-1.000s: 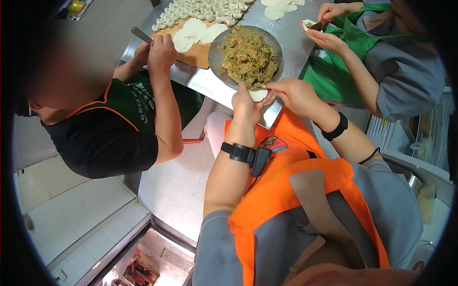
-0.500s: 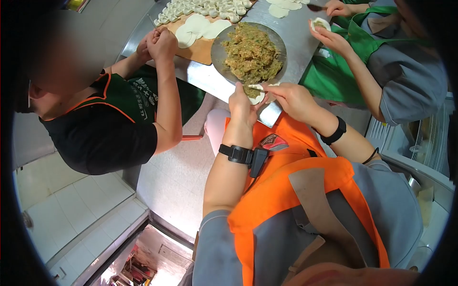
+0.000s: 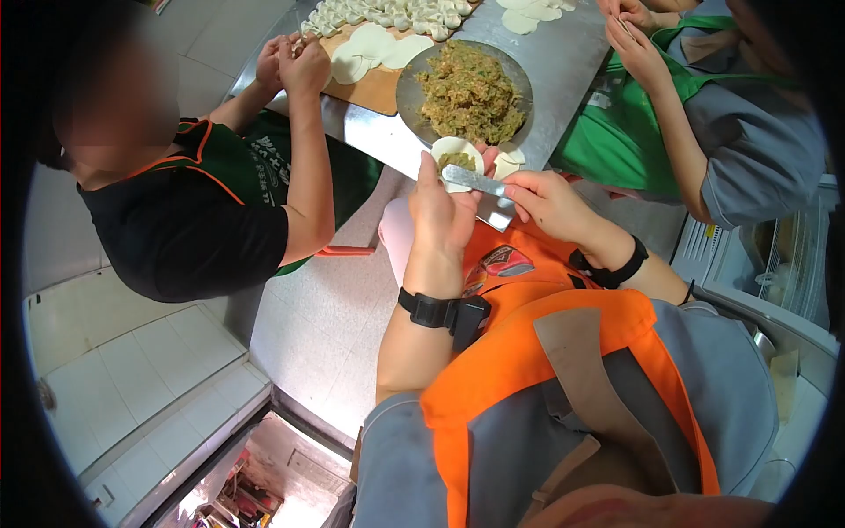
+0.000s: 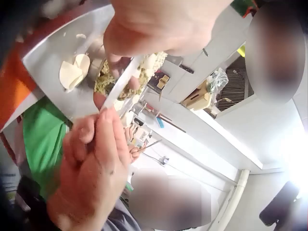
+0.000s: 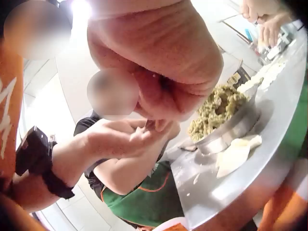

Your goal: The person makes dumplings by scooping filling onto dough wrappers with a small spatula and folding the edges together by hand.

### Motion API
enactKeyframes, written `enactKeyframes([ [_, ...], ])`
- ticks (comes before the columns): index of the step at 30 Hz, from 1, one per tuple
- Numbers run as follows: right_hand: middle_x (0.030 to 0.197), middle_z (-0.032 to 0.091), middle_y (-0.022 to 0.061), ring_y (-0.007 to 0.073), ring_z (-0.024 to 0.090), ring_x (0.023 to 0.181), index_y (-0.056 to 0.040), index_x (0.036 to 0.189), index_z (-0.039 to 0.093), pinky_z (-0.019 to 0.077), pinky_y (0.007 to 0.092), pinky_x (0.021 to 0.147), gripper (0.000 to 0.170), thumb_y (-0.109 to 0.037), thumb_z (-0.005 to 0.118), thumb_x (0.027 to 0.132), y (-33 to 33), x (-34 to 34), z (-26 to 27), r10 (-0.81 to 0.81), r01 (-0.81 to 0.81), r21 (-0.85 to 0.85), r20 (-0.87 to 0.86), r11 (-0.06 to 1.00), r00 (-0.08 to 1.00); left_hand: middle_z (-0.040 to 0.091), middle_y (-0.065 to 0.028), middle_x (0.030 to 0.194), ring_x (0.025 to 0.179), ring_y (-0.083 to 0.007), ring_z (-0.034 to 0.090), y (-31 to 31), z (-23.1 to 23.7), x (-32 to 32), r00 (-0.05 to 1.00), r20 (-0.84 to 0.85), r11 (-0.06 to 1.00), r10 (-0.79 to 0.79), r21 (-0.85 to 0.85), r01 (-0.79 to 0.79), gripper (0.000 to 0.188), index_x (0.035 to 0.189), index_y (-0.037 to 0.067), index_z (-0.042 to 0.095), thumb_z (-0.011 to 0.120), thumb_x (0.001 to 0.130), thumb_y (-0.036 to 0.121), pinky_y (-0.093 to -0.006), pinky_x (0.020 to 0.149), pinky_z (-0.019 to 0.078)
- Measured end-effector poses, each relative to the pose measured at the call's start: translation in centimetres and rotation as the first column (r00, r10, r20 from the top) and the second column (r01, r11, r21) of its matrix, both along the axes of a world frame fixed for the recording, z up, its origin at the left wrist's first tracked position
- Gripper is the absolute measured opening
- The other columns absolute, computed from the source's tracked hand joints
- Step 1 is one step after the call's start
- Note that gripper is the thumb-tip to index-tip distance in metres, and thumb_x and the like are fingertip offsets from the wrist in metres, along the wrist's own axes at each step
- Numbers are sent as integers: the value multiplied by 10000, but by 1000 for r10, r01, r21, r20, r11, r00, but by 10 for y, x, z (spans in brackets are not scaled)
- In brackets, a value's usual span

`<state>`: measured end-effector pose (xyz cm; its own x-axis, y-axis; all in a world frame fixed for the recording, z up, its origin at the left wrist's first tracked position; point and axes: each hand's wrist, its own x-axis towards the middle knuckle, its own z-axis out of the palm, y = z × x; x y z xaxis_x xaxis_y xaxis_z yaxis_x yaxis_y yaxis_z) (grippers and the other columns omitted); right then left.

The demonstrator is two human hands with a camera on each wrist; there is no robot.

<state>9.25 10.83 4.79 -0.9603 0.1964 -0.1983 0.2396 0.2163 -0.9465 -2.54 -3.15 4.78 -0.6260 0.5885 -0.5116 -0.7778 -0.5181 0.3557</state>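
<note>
My left hand (image 3: 437,209) holds a round dumpling wrapper (image 3: 449,148), thumb along its left edge and fingers beneath. A lump of greenish filling (image 3: 454,162) sits in the middle of the wrapper. In my right hand (image 3: 553,201) is a flat metal filling spatula (image 3: 476,181), gripped by its handle end. Its blade lies over the filling. The left wrist view shows the spatula (image 4: 121,83) running from my right hand (image 4: 98,159) toward my left hand (image 4: 159,24). In the right wrist view, my right hand (image 5: 159,62) hides the wrapper.
Just beyond my hands stands a metal bowl (image 3: 412,113) heaped with filling. Loose wrappers (image 3: 509,159) lie right of my left hand on the steel table (image 3: 563,84). A board (image 3: 365,99) carries wrappers and rows of dumplings. People in green aprons work at both sides.
My left hand has turned palm up, bringing the wrapper and its filling into view. The spatula blade has come over the filling. The person at right has brought both hands together.
</note>
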Motion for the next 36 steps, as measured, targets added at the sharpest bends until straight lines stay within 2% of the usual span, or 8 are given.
enactKeyframes([
  [8,897,602,132,291,613,810,-41,935,609,478,366,658,73,-79,603,873,-3,-11,35,129,196,552,-494,810,860,576,-204,1202,1132,-327,585,-1,15,18,992,-129,997,3,-77,-13,398,1254,-30,466,309,1072,287,-486,995,474],
  [11,903,594,125,300,613,803,-40,949,621,487,367,673,112,-68,644,843,6,-12,40,214,80,574,-426,815,879,580,-183,1168,1051,-293,602,5,20,32,979,-203,992,-28,-128,2,377,1226,-28,486,331,1065,275,-443,935,516],
  [17,894,611,98,203,622,799,1,981,611,484,302,673,133,-55,635,864,10,-11,52,-5,105,228,-402,968,916,619,-115,963,810,-194,643,-4,33,50,720,-615,933,-322,-337,130,470,1224,-34,502,291,1065,354,-322,754,540],
  [24,921,641,38,76,584,817,3,994,620,483,237,733,131,-68,659,891,3,-2,61,-142,82,-236,-253,968,957,618,-95,890,744,-144,632,-9,43,65,414,-849,883,-328,-431,-184,219,1170,9,478,528,959,43,-276,670,525],
  [27,894,635,7,65,584,812,-6,1010,632,484,234,749,151,-81,678,887,5,-1,61,-145,28,-424,-245,905,959,620,-88,946,734,-153,632,-14,69,70,679,-711,965,-186,-262,-10,258,1154,8,465,563,916,-21,-273,681,521],
  [30,882,631,-6,57,571,788,-1,1017,637,481,230,738,161,-87,681,888,7,2,64,-105,0,-440,-215,898,971,614,-79,1019,820,-171,634,-16,77,72,692,-706,983,-151,-183,28,247,1172,-3,466,537,936,6,-291,761,520],
  [33,870,631,-10,51,563,764,-3,1002,644,480,237,697,140,-89,674,895,0,5,69,-112,8,-343,-284,939,952,615,-106,1072,920,-236,628,-13,72,73,537,-824,953,-178,-281,-116,223,1158,-23,531,521,943,37,-328,852,502],
  [36,835,629,-6,51,562,738,-4,958,650,472,251,640,107,-85,674,892,-8,10,81,-123,70,-165,-339,984,933,617,-147,1107,1023,-274,607,-14,72,62,16,-951,849,-308,-283,-446,230,1122,-34,609,509,946,75,-337,911,472],
])
